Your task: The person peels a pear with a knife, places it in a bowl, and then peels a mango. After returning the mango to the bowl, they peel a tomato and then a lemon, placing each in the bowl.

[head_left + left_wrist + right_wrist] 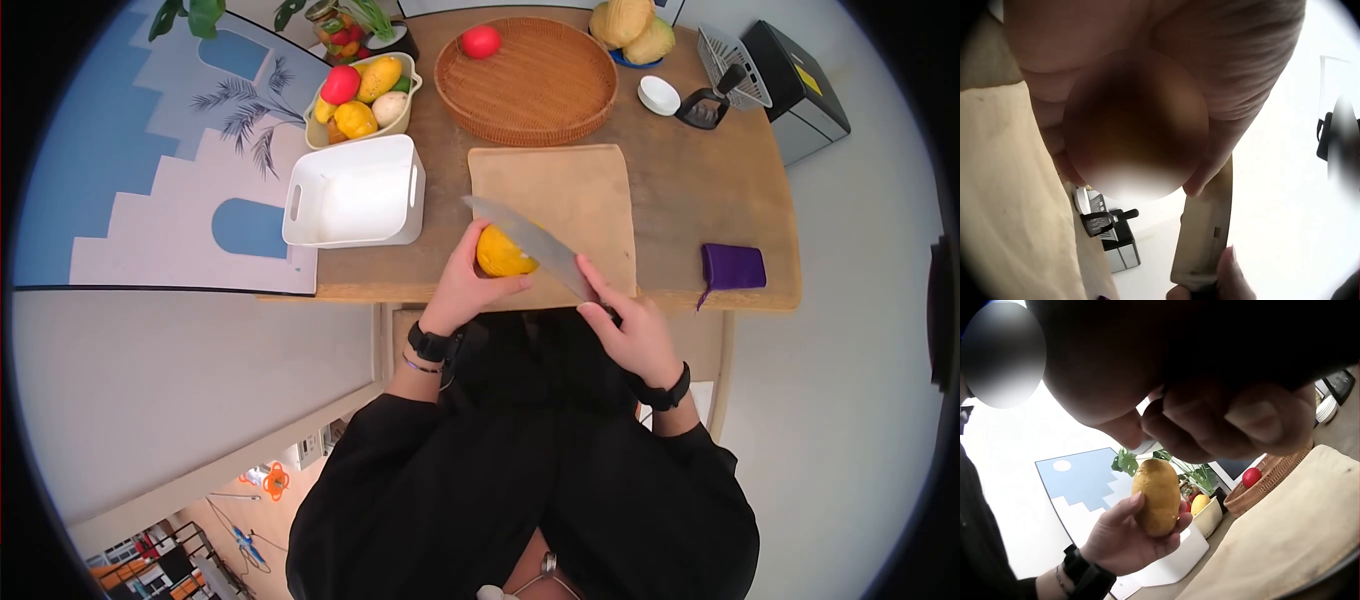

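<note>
My left hand (462, 280) holds a yellow potato (1157, 497), thumb on one side and fingers on the other, over the front part of a tan rectangular mat (560, 180). With my right hand (640, 335) I grip a large kitchen knife (545, 250) by its dark handle, which is mostly hidden by the fingers. The broad metal blade slants up to the left and overlaps the potato's right side in the head view. The left wrist view shows the blade (1204, 231) beyond the left fingertips; a blurred patch covers the potato there.
Behind the mat stands a round wicker tray (530, 95) with a red item (481, 41) in it. To the left are a white bin (355, 195) and a cream basket (312, 130) of produce. A purple pouch (733, 266), white bowl (659, 95) and black-handled tool (703, 108) lie to the right.
</note>
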A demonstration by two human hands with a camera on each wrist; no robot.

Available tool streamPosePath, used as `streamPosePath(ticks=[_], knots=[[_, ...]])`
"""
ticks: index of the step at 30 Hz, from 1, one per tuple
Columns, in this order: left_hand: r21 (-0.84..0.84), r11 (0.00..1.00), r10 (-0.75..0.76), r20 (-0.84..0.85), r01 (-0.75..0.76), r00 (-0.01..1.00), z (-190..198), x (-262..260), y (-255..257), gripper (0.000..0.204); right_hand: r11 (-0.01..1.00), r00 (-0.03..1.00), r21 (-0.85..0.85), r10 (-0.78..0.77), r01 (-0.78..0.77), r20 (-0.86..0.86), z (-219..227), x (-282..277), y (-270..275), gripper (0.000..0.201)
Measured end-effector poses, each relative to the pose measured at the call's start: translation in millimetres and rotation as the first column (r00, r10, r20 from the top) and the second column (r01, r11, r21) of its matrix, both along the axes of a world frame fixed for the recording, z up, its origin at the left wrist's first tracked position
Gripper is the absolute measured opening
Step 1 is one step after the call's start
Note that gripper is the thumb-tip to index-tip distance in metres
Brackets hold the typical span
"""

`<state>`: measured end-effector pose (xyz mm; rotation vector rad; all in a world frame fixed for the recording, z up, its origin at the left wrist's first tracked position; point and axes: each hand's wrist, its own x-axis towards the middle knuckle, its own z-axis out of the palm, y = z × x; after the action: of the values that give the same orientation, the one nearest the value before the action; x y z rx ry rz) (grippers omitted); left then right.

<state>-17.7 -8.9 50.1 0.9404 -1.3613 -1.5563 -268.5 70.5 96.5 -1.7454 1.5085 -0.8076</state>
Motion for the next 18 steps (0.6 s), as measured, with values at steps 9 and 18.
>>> streamPosePath(ticks=[9, 18], knots=[[0.278, 0.945, -0.08, -0.316, 0.173, 0.945, -11, 10, 2, 0.076, 0.997, 0.984, 0.059, -0.034, 0.045, -0.175, -1, -2, 7, 0.055], [0.286, 0.946, -0.042, -0.364, 0.155, 0.93, -18, 6, 5, 0.078, 0.992, 0.99, -0.071, -0.115, 0.109, -0.082, -16, 3, 10, 0.056]])
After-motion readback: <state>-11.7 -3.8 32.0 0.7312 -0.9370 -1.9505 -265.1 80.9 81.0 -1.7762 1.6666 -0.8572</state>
